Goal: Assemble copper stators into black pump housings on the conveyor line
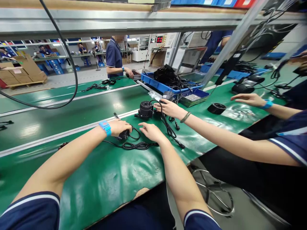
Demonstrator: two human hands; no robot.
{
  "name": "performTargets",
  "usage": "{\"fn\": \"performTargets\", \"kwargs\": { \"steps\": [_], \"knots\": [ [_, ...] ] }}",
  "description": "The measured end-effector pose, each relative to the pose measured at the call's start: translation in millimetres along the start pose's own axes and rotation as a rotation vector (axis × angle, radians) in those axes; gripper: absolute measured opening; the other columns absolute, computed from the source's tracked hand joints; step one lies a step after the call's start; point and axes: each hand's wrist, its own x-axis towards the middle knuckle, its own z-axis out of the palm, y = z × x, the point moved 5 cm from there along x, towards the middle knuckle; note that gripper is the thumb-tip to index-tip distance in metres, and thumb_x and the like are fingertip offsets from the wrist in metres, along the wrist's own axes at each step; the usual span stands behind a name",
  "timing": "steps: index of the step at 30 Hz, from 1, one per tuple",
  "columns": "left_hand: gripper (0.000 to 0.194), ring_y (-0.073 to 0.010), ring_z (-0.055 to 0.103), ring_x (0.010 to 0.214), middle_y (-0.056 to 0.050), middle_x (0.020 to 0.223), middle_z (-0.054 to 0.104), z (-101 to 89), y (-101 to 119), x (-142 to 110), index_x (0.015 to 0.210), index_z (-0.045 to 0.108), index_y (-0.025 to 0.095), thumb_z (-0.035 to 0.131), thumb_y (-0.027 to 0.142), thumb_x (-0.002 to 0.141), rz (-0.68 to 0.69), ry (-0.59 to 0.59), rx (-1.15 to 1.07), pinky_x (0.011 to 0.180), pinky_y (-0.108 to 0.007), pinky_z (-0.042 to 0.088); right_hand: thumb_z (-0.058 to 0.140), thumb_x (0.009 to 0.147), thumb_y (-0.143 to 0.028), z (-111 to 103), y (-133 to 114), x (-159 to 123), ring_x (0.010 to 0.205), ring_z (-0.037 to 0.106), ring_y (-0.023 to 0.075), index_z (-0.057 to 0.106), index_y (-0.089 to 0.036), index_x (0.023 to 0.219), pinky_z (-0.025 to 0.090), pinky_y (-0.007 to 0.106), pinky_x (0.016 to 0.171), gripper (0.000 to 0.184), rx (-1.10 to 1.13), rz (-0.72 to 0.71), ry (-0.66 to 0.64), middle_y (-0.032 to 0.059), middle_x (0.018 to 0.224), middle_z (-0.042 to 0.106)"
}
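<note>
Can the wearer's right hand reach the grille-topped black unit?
Probably yes: the right hand looks empty, and nothing seems to block the black unit, though a co-worker's hand sits beside it.

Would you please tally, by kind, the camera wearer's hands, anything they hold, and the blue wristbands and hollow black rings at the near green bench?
Hands: 2 (left hand, right hand)
Held black block: 1
Blue wristbands: 2
Hollow black ring: 1
Total: 6

Both arms (76, 149) are stretched forward; the left hand (118, 127) is curled down, the right hand (153, 132) is held loosely spread
</note>
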Motion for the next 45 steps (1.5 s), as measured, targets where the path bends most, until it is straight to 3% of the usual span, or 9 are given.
{"fn": "performTargets", "kwargs": {
  "steps": [5,8,13,16,22,27,31,34,45],
  "knots": [
    [0.04,-0.0426,0.035,0.149,-0.006,0.154,0.053,5.8,-1.5,-17.6,0.118,0.067,0.031,0.08,0.028,0.08,-0.089,0.008,-0.121,0.119,-0.072,0.018,0.052,0.105,-0.027,17.4,-15.8,8.6,0.123,0.061,0.0205,0.053,-0.025,0.149,0.046,0.034,0.108,0.044,0.002,-0.117,0.02,0.0089,0.133,0.066],
    [0.033,-0.0431,0.02,0.156,-0.008,0.161,0.044,16.9,3.9,-30.3,0.128,0.065,0.033,0.063,0.035,0.096,-0.211,0.14,-0.193,0.119,-0.077,0.009,0.059,0.102,-0.03,32.3,-29.1,13.6,0.126,0.058,0.0217,0.063,-0.024,0.139,0.043,0.034,0.112,0.038,0.003,-0.195,-0.014,0.0094,0.134,0.064],
    [0.124,-0.0516,-0.006,0.155,-0.026,0.17,-0.002,40.9,8.6,-66.8,0.163,0.019,0.022,0.089,0.057,0.067,-0.684,0.706,-0.179,0.119,-0.077,0.007,0.064,0.099,-0.031,35.2,-33.7,13.1,0.118,0.063,0.0266,0.069,-0.018,0.129,0.047,0.039,0.107,0.033,0.023,-0.188,-0.026,0.0127,0.124,0.07],
    [0.143,-0.0518,-0.001,0.156,-0.031,0.168,-0.002,65.4,5.9,-79.5,0.164,0.003,0.017,0.086,0.072,0.061,-0.842,0.768,-0.334,0.119,-0.075,0.012,0.064,0.1,-0.032,24.9,-29.0,9.5,0.109,0.067,0.0226,0.062,-0.019,0.138,0.05,0.035,0.101,0.04,0.063,-0.166,-0.004,0.0106,0.123,0.07],
    [0.128,-0.0392,0.032,0.152,-0.024,0.163,0.029,79.1,-1.6,-73.5,0.164,0.0,0.018,0.084,0.051,0.073,-0.766,0.874,-0.627,0.123,-0.057,0.032,0.065,0.099,-0.03,16.2,-19.6,8.9,0.099,0.068,0.0185,0.061,-0.019,0.138,0.052,0.032,0.094,0.041,0.113,-0.125,0.022,0.0092,0.118,0.071],
    [0.118,-0.0371,0.033,0.151,-0.021,0.162,0.032,74.4,-6.7,-61.3,0.162,0.015,0.019,0.085,0.042,0.071,-0.703,0.923,-0.659,0.125,-0.055,0.03,0.063,0.1,-0.029,28.8,-25.4,13.6,0.105,0.067,0.019,0.056,-0.02,0.143,0.05,0.033,0.099,0.044,0.115,-0.113,0.031,0.0098,0.125,0.069],
    [0.125,-0.0391,0.027,0.153,-0.024,0.163,0.025,74.4,-4.9,-49.1,0.163,0.005,0.017,0.085,0.042,0.07,-0.648,0.901,-0.683,0.126,-0.058,0.026,0.064,0.099,-0.028,40.4,-31.4,21.9,0.111,0.066,0.0226,0.05,-0.013,0.148,0.049,0.035,0.102,0.053,0.072,-0.021,0.07,0.0148,0.127,0.068],
    [0.131,-0.0416,0.023,0.154,-0.025,0.163,0.022,76.7,-1.2,-45.2,0.163,0.0,0.018,0.087,0.045,0.069,-0.684,0.924,-0.68,0.125,-0.062,0.025,0.062,0.098,-0.026,43.3,-31.1,27.6,0.112,0.066,0.0254,0.063,-0.014,0.135,0.049,0.035,0.101,0.039,0.034,0.046,0.087,0.0146,0.12,0.071],
    [0.129,-0.0392,0.029,0.153,-0.02,0.165,0.026,72.0,-16.1,-34.7,0.164,0.006,0.024,0.09,0.044,0.068,-0.647,0.909,-0.697,0.125,-0.058,0.028,0.064,0.091,-0.016,13.4,-3.9,16.6,0.086,0.071,0.0186,0.072,-0.017,0.107,0.049,0.025,0.079,0.018,0.025,0.154,-0.014,0.0048,0.094,0.077]
  ]
}}
